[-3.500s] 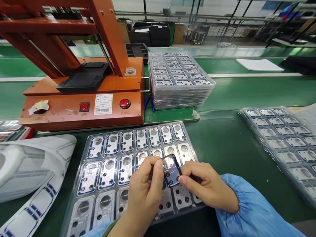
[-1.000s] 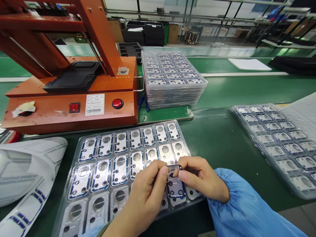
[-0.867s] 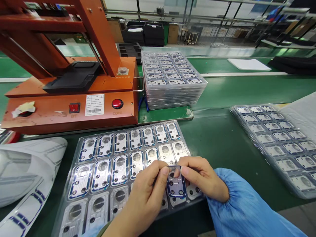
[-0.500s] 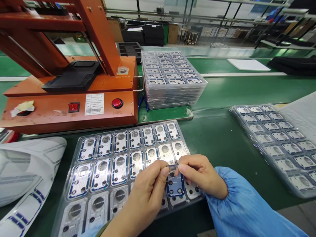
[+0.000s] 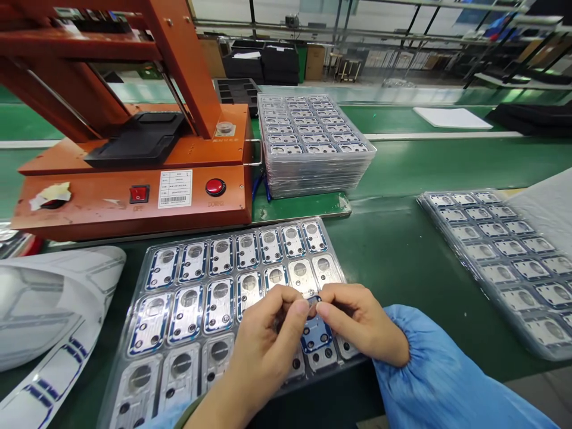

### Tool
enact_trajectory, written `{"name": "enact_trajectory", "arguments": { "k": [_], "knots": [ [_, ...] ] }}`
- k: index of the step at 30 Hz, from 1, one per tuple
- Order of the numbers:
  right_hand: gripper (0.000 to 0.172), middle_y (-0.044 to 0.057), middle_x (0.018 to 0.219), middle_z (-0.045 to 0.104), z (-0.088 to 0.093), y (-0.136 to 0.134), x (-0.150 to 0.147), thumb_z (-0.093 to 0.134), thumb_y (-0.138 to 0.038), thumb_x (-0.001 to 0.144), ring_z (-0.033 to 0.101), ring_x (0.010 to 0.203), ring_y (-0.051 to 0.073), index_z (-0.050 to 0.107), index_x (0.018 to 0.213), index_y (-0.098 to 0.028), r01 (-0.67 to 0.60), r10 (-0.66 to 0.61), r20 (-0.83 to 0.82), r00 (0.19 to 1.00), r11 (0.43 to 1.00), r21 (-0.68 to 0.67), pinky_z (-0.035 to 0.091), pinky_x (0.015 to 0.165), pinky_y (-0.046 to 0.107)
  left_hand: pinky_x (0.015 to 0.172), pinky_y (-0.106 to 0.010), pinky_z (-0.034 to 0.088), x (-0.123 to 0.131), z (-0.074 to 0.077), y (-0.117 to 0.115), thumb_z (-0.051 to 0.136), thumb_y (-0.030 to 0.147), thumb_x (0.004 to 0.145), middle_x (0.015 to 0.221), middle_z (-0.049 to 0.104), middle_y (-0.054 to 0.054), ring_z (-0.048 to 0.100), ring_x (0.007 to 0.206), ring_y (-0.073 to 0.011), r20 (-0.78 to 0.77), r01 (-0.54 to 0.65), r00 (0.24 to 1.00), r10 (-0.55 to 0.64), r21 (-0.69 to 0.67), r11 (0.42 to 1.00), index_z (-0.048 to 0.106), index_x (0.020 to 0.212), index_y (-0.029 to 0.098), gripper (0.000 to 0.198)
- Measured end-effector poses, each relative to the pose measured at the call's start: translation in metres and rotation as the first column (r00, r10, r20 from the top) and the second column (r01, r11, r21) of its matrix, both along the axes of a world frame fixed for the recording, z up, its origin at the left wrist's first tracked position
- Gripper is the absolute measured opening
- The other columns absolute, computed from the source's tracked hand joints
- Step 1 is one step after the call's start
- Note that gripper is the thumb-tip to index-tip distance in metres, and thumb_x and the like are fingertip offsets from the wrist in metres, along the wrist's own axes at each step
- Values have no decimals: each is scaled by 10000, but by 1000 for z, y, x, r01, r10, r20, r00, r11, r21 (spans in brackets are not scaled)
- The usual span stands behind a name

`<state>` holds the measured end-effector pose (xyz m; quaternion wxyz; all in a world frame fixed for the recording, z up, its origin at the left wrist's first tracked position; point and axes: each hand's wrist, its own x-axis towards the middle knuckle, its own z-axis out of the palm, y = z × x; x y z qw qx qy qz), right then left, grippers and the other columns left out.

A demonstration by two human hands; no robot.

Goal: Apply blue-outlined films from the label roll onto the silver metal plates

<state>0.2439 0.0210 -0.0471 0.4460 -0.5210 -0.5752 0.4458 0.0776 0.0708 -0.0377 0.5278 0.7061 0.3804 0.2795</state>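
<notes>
A small blue-edged metal plate (image 5: 316,335) with round holes is tilted over the near right part of a clear plastic tray (image 5: 126,333). My left hand (image 5: 272,333) is closed, thumb and forefinger pinched at the plate's upper left. On the other side, my right hand (image 5: 357,319) in a blue sleeve pinches near its upper right corner. Fingers partly cover the plate's top edge. Rows of silver plates fill the tray; some carry a blue border, like this silver plate (image 5: 218,305), while others, such as this plain plate (image 5: 302,277), show none.
An orange press (image 5: 102,202) with a red button stands at the back left. Beside it rises a stack of filled trays (image 5: 315,170). More filled trays (image 5: 504,256) lie on the right. A curled white backing sheet (image 5: 96,286) with blue strips occupies the left.
My fingertips have come slightly lower and closer to the blue-edged plate. The thin blue line stretched between them is now less visible. The view has shifted slightly.
</notes>
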Motion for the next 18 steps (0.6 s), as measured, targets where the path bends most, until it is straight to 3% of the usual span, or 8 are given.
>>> {"name": "enact_trajectory", "arguments": {
  "k": [6,11,18],
  "knots": [
    [296,-35,557,446,3,0,-2,483,-318,898,405,517,104,514,642,-174,-63,60,80,995,997,34,327,487,232,524,-215,375,-1,1,0,458,302,885,596,494,21,461,547,-106,-30,29,999,-30,-24,999,503,652,184,264],
    [322,-44,546,423,1,0,0,503,-339,897,384,499,96,482,617,-182,-78,77,45,996,997,20,308,464,225,489,-204,346,2,4,-2,513,341,854,564,462,40,426,508,-87,29,-122,992,125,-96,988,517,638,183,267],
    [327,-42,546,434,0,-2,2,507,-336,899,390,504,96,478,614,-179,-44,44,24,999,999,31,312,480,229,469,-196,367,3,8,-4,490,373,861,504,463,61,460,456,-82,25,-219,973,228,-195,956,512,650,193,278]
  ]
}}
